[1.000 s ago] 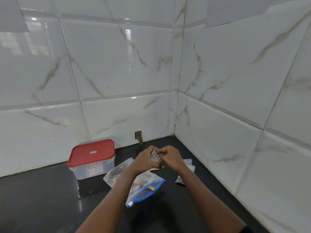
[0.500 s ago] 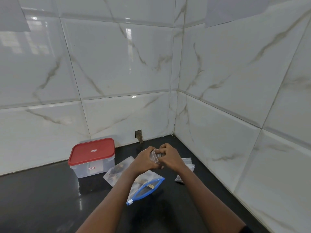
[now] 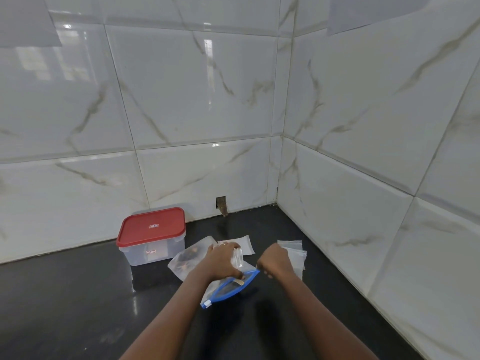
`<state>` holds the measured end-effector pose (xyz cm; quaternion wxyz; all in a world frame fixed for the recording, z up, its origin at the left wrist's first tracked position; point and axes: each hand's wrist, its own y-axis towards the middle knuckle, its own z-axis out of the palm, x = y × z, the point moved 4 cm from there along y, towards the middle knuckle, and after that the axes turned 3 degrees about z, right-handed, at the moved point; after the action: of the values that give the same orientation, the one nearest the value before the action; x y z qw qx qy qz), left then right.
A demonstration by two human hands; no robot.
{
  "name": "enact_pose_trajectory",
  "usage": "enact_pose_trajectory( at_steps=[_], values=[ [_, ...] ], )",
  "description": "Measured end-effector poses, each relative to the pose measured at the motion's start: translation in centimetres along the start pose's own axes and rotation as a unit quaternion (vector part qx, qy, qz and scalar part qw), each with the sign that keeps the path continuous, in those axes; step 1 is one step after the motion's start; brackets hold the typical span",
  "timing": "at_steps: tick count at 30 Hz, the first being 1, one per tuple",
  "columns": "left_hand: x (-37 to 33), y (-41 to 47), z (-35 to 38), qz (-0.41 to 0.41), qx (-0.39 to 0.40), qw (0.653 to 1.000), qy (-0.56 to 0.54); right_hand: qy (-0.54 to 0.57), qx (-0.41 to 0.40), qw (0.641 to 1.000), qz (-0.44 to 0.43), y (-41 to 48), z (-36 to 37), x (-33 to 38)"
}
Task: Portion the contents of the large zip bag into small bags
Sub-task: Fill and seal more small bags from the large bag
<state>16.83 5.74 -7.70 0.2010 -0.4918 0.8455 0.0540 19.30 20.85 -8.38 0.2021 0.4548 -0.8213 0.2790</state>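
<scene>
The glossy black countertop (image 3: 78, 294) ran into a corner of white marble-veined wall tiles (image 3: 181, 100), where a clear plastic box with a red lid (image 3: 152, 227) stood shut, its contents beyond my seeing. The large clear zip bag with a blue rim (image 3: 217, 285) lay gaping just under the left hand (image 3: 223, 261), which gripped a small clear bag (image 3: 237, 257); the right hand (image 3: 275, 261) sat curled at the rim's right end, holding what I couldn't tell. Dark brown pieces (image 3: 187, 258) filled the big bag's far end, and flat small bags (image 3: 293, 253) lay just beyond the hands
</scene>
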Motion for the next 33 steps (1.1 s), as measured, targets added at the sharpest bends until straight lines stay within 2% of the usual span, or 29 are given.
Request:
enact_pose_trajectory(
  at_steps=[3, 6, 9, 12, 14, 17, 19, 21, 24, 30, 33],
  values=[
    [0.7, -0.4, 1.0, 0.007, 0.003, 0.997, 0.073, -0.057, 0.008, 0.998, -0.028, -0.6, 1.4, -0.5],
    [0.8, -0.9, 0.9, 0.024, -0.036, 0.994, 0.099, -0.068, 0.008, 0.996, -0.053, -1.1, 2.8, -0.5],
    [0.9, -1.4, 0.0, 0.025, -0.104, 0.993, 0.049, -0.06, -0.016, 0.991, -0.118, -1.5, 3.5, 0.0],
    [1.5, -1.9, -1.3, 0.018, -0.167, 0.986, 0.001, -0.063, -0.042, 0.968, -0.237, -2.6, 3.5, 1.3],
    [1.9, -2.3, -2.1, 0.009, -0.204, 0.979, -0.026, -0.091, -0.031, 0.942, -0.32, -3.4, 4.1, 2.3],
    [2.4, -2.7, -2.9, -0.012, -0.231, 0.972, -0.052, -0.147, 0.004, 0.913, -0.38, -4.3, 5.5, 3.8],
    [2.4, -3.0, -3.1, -0.013, -0.234, 0.971, -0.051, -0.215, 0.009, 0.9, -0.38, -4.7, 6.1, 4.9],
    [2.3, -3.4, -3.3, -0.003, -0.245, 0.968, -0.053, -0.279, 0.022, 0.899, -0.337, -4.9, 6.2, 5.8],
    [2.3, -4.3, -3.9, 0.018, -0.262, 0.964, -0.029, -0.312, 0.018, 0.902, -0.297, -5.0, 6.4, 6.7],
    [3.8, -5.2, -3.7, -0.039, -0.183, 0.982, 0.012, -0.235, 0.01, 0.941, -0.242, -4.4, 5.0, 7.6],
    [4.5, -5.3, -4.9, -0.089, -0.204, 0.971, -0.093, -0.208, 0.007, 0.951, -0.231, -4.0, 3.8, 8.2]
  ],
)
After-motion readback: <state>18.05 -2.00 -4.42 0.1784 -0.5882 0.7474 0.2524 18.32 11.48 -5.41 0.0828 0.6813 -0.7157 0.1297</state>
